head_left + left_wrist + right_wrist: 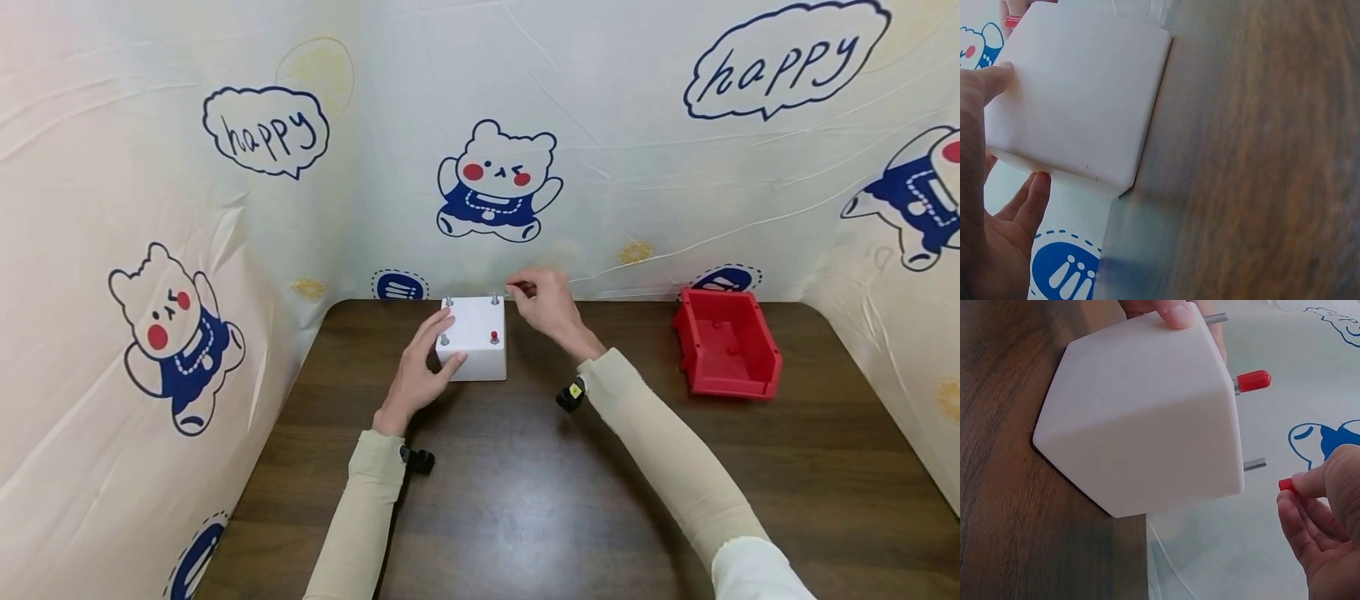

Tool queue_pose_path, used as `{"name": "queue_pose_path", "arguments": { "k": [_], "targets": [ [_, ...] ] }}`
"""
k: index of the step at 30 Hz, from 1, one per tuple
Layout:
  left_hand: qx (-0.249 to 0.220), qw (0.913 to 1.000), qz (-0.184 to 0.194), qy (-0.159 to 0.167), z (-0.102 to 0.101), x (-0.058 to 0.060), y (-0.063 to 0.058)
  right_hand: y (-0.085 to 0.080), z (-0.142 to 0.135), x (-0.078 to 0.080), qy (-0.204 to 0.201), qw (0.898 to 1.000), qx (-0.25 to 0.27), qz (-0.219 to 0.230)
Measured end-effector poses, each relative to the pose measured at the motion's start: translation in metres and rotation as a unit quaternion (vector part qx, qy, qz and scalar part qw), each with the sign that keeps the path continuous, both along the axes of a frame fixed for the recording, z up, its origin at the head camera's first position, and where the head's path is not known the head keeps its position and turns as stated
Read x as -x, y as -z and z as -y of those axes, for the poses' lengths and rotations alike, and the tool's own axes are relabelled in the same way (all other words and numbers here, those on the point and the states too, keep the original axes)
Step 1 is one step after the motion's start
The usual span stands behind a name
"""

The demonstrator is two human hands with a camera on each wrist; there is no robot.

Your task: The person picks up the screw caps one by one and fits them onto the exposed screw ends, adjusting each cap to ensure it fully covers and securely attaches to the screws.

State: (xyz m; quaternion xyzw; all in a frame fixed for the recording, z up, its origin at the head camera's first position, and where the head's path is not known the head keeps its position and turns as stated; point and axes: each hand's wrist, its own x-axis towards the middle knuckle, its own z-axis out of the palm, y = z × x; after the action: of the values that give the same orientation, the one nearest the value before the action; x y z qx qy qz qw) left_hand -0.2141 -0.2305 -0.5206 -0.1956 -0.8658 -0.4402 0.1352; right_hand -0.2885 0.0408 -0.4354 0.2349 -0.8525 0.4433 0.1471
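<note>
A white box (474, 321) sits near the table's back edge, with a metal bolt standing up at each top corner. The front right bolt wears a red cap (1254, 380); the back right bolt (1255, 464) is bare, as are both left ones. My left hand (416, 375) grips the box from its left side, thumb on the front face. Beside the back right corner, my right hand (551, 304) pinches a second red cap (1285, 484) between thumb and fingertips. In the right wrist view this cap is a little apart from the bare bolt's tip.
On the right of the table stands a red plastic bin (733, 387) with small red pieces (732, 351) inside. A printed cloth (390, 183) hangs along the back and sides. Brown wood tabletop (495, 500) stretches in front of the box.
</note>
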Motion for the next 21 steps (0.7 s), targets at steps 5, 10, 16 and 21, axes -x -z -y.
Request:
{"name": "queue_pose_path", "arguments": {
  "k": [5, 10, 16, 21],
  "targets": [
    [0.001, 1.0000, -0.001, -0.001, -0.0001, 0.0001, 0.0001, -0.0010, 0.0025, -0.0006, -0.003, 1.000, 0.001, 0.001],
    [0.001, 1.0000, 0.000, -0.001, -0.0007, -0.0007, -0.0006, -0.0029, 0.0044, -0.0013, -0.002, 1.000, -0.001, 0.007],
    [0.001, 1.0000, -0.003, -0.002, -0.0008, -0.0010, -0.0014, -0.0042, 0.0074, -0.0010, -0.002, 1.000, -0.004, 0.005],
    [0.004, 1.0000, -0.005, -0.001, -0.0013, -0.0016, -0.0013, -0.0049, 0.0093, -0.0010, -0.002, 1.000, -0.006, 0.002]
  ]
}}
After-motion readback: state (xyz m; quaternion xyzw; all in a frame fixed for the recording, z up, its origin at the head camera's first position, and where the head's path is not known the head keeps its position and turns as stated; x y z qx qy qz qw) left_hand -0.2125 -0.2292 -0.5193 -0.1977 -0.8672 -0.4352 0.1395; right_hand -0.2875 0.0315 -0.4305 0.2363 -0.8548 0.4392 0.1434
